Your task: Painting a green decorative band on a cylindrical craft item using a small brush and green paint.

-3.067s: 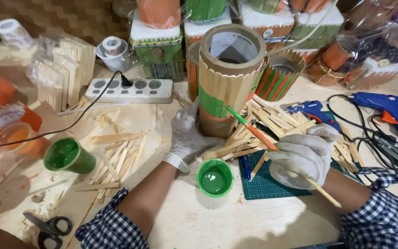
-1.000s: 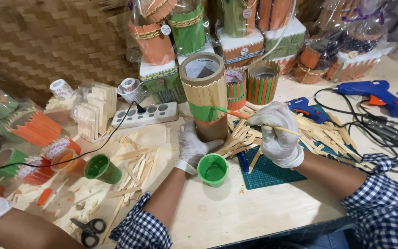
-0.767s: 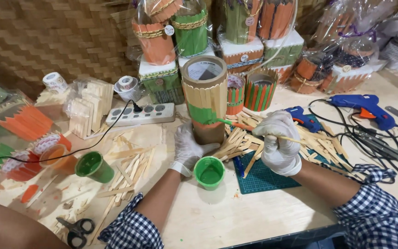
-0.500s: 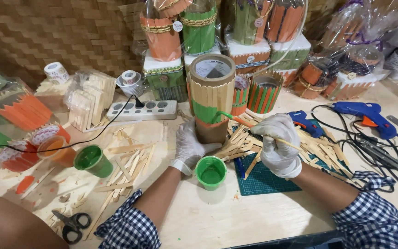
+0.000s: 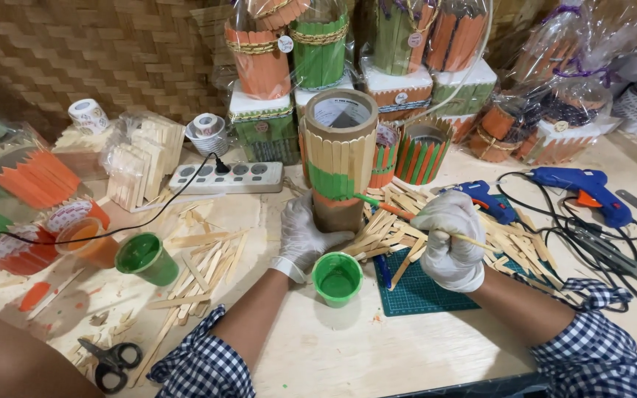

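Wooden-stick tube [image 5: 339, 166] is light and stiff; your left hand [image 5: 302, 237] wraps its base while right hand [image 5: 447, 239] fingers pinch the brush [image 5: 385, 208], tip beyond them.

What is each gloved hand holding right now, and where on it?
The right hand holds a thin paintbrush by its handle. The left hand steadies the stick-covered tube at its base.

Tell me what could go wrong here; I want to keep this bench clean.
The green paint cup stands open between both wrists, so either sleeve might tip it. The brush in the right hand could smear green past the band on the stick-covered tube, which only the left hand steadies.
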